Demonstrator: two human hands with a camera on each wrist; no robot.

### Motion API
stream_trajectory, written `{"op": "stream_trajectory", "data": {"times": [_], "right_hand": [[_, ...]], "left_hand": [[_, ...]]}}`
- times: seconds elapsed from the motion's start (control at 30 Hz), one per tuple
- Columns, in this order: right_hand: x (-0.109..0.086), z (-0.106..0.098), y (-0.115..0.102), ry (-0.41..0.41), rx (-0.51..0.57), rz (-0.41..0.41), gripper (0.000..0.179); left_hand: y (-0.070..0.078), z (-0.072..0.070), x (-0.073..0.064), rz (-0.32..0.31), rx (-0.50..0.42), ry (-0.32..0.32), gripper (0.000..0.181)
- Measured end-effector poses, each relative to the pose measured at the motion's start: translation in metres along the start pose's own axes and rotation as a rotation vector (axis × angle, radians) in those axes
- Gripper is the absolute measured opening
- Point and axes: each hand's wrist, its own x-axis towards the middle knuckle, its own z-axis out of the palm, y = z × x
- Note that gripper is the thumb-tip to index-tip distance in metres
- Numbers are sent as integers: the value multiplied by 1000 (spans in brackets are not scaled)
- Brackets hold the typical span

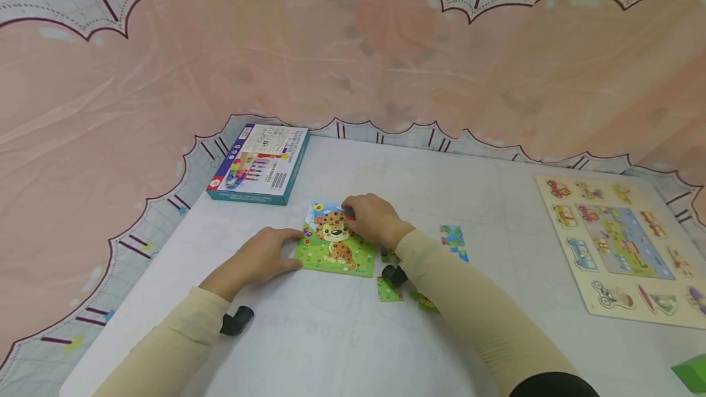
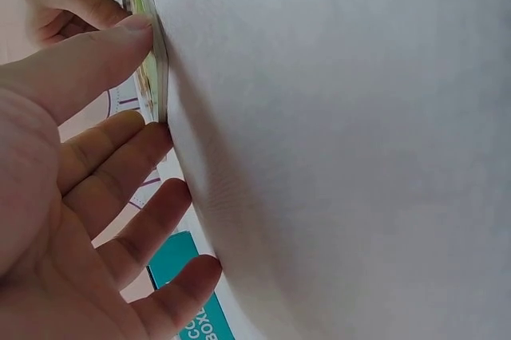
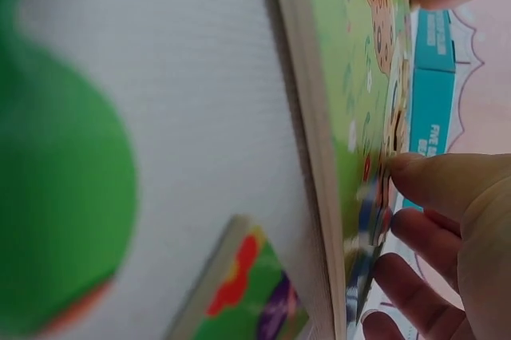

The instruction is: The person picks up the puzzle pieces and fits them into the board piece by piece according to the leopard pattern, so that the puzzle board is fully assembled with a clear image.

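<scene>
A square leopard puzzle board (image 1: 336, 256) with a green meadow and blue sky lies flat on the white table. My left hand (image 1: 265, 255) touches its left edge, thumb and fingers spread apart. In the left wrist view, the left thumb (image 2: 120, 45) rests along the board's side. Bent over the upper right of the board, my right hand (image 1: 375, 216) pinches a puzzle piece (image 3: 393, 120) against the picture with thumb and fingertips. The right fingers cover part of that piece. Loose green puzzle pieces (image 1: 390, 290) lie just right of the board, some partly under the right forearm.
A teal-sided box (image 1: 265, 164) stands behind the board to the left. Blue-green pieces (image 1: 453, 236) lie beyond the right forearm. A wooden picture board (image 1: 562, 250) with vehicle shapes lies far right, and a green block (image 1: 690, 374) sits at the lower right corner.
</scene>
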Motion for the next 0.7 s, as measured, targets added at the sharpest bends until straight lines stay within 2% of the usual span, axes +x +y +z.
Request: {"op": "stream_trajectory", "data": {"times": [0.7], "right_hand": [[3,-1,-1,-29,-20,13,35]], "left_hand": [[-1,0,1,2,-3,-7,61]]}}
